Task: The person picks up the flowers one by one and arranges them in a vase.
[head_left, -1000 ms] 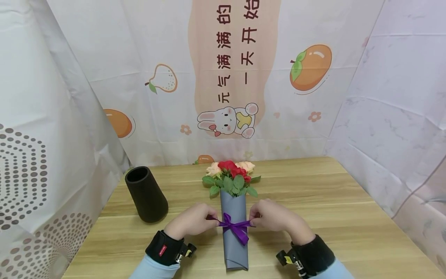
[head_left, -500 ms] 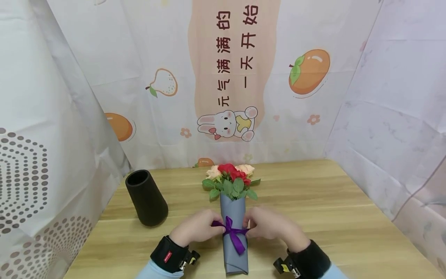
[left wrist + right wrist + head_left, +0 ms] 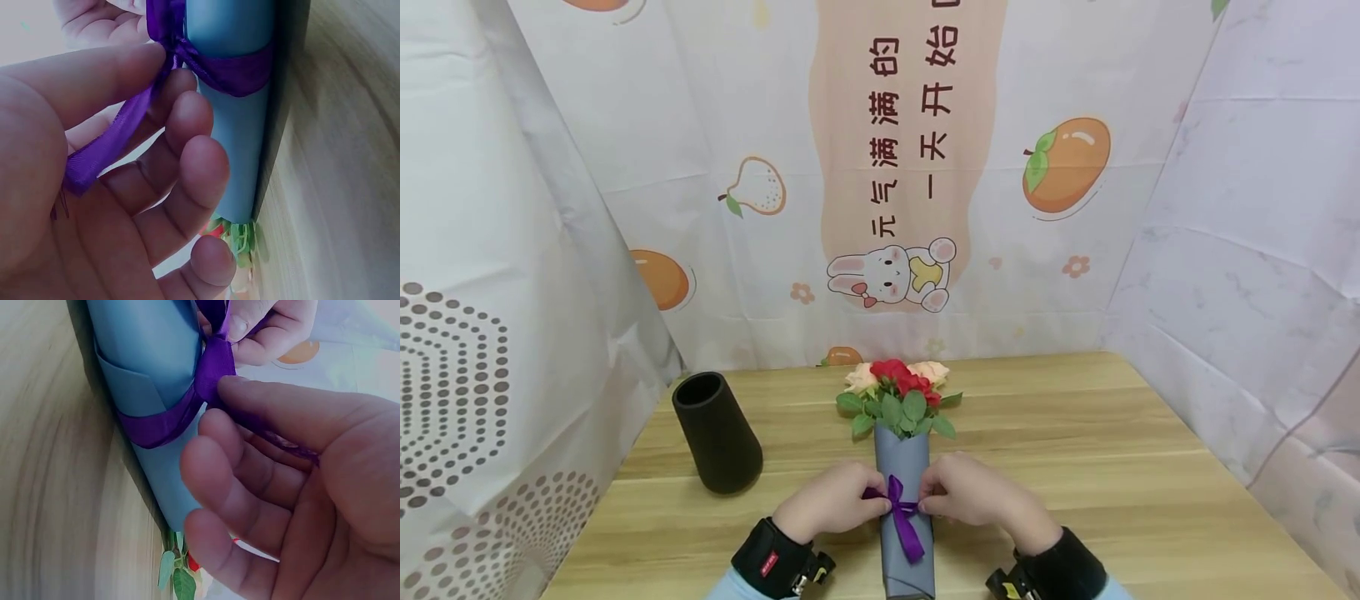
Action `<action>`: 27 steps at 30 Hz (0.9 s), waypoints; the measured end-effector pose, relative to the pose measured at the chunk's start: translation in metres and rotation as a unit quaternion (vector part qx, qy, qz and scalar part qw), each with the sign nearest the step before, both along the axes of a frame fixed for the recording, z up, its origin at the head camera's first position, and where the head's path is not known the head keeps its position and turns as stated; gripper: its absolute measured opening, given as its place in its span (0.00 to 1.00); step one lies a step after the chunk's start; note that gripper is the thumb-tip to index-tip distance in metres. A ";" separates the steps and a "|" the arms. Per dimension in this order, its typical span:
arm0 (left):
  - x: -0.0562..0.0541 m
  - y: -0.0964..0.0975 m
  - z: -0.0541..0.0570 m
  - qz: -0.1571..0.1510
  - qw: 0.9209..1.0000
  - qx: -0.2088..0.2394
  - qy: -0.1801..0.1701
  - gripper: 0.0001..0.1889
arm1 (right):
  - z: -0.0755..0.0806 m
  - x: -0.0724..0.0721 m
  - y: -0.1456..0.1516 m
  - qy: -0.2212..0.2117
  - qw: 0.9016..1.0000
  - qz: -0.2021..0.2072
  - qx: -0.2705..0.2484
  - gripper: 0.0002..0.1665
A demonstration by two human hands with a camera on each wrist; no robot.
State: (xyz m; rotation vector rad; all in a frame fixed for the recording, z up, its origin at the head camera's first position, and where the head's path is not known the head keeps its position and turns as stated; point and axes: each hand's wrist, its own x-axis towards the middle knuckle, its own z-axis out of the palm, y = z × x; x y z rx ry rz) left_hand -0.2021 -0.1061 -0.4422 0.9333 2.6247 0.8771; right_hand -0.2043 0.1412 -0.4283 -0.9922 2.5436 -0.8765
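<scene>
A bouquet of red and peach roses (image 3: 901, 380) with green leaves lies on the table, wrapped in grey-blue paper (image 3: 901, 452). Round the wrap runs a purple ribbon (image 3: 907, 533), knotted on top with tails hanging loose. My left hand (image 3: 837, 500) pinches the ribbon between thumb and forefinger left of the knot; its tail crosses the palm in the left wrist view. From the other side, my right hand (image 3: 976, 493) pinches the ribbon close to the knot (image 3: 214, 370), with its other fingers loosely bent beside the paper. The ribbon's underside is hidden.
A tall black vase (image 3: 718, 435) stands upright on the wooden table (image 3: 1075, 433), left of the bouquet. Printed white cloth (image 3: 685, 150) hangs behind the table and along both sides. Each wrist wears a black band (image 3: 772, 557) with a small camera.
Both hands have moved inward along the ribbon, from its outstretched ends to close beside the knot. The hanging tail now points more steeply down. The head view has tilted slightly upward.
</scene>
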 end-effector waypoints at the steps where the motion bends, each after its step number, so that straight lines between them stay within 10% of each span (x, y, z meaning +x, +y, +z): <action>1: 0.000 0.000 -0.001 -0.001 1.000 0.002 0.000 0.13 | 0.000 0.000 0.000 0.003 1.000 0.001 0.000 0.15; 27: -0.004 -0.015 0.006 -0.011 1.000 0.000 0.002 0.11 | 0.004 -0.008 0.022 -0.002 1.000 -0.008 0.006 0.19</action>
